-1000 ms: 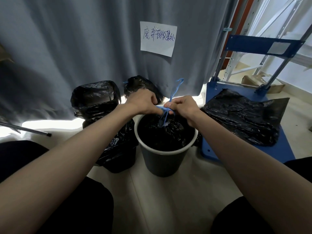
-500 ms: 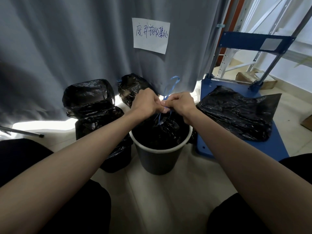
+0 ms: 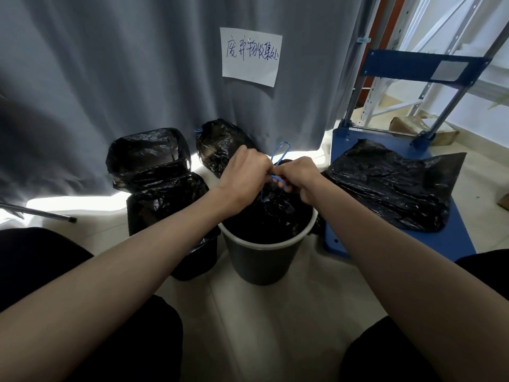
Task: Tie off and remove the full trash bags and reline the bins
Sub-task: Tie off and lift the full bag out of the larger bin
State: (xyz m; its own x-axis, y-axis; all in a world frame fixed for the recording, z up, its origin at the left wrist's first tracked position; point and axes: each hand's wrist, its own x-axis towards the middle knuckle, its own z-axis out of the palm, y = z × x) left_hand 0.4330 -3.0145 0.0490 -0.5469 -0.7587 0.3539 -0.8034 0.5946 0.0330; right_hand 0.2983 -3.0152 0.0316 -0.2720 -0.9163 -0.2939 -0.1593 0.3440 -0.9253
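**Blue drawstring pinched over the round bin**

A grey curtain (image 3: 124, 78) hangs behind a pale tiled floor (image 3: 275, 312), with a handwritten paper sign (image 3: 250, 56) fixed to the cloth. On the floor, in the middle, stands a round dark bin (image 3: 261, 260) with a white rim, upright, its mouth facing up. A crinkled, glossy black trash bag (image 3: 272, 216) fills it, gathered to a neck at the top.

From that neck the thin blue drawstring (image 3: 278, 153) runs nearly straight up, and one loop of it stands above the knuckles, leaning slightly right. The left hand (image 3: 245, 175) and right hand (image 3: 300, 177) meet knuckle to knuckle just over the bin; the fingers of both are curled tight and pinch the string between them.

Just left of the bin, touching it or nearly so, is a second bin (image 3: 170, 216) draped in black plastic, its liner standing open at the top. Behind the hands, against the curtain, sits a tied black bag (image 3: 217, 144) with a small blue knot. To the right, a blue platform cart (image 3: 440, 244) with metal handle posts carries a loose, flat black bag (image 3: 391, 188), close to the round bin's right side.
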